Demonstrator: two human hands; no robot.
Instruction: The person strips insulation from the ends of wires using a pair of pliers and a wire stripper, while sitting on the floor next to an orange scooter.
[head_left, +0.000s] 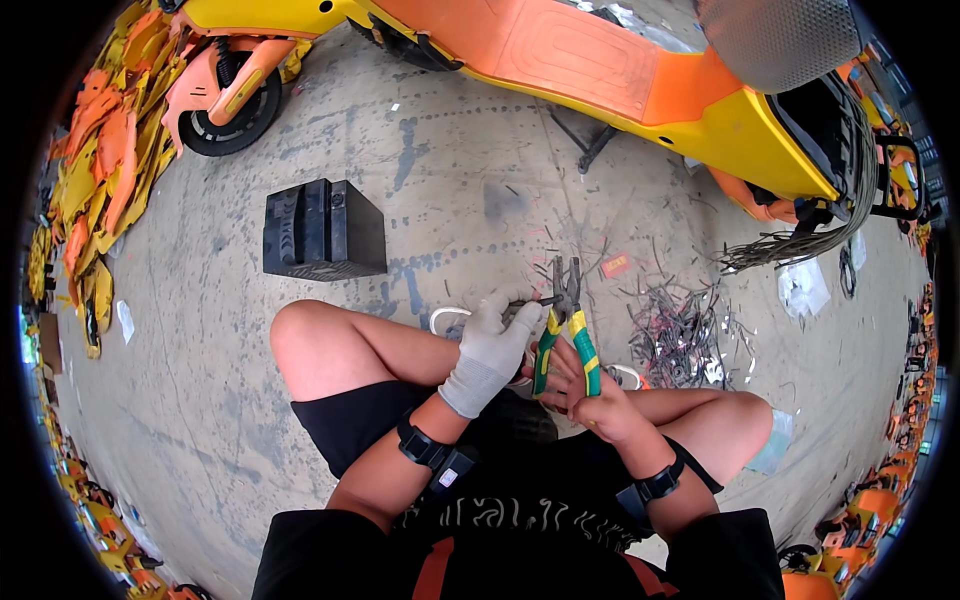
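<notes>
My left hand [497,345], in a pale knit glove, pinches a short dark piece like cable [540,300]. That piece reaches across to the pliers [567,300], at or just below their jaws; whether it lies between the blades I cannot make out. My right hand [585,395], bare, is wrapped round the pliers' green and yellow handles. The jaws point away from me and stand a little apart. Both hands are close together above my lap, between my bent knees.
A black box-shaped unit [325,230] stands ahead on the left. Cut wire scraps [680,335] lie heaped to the right. A yellow and orange scooter [560,60] spans the far side, a bundle of grey cables [800,245] hanging at its right end. Orange and yellow panels [100,170] are piled far left.
</notes>
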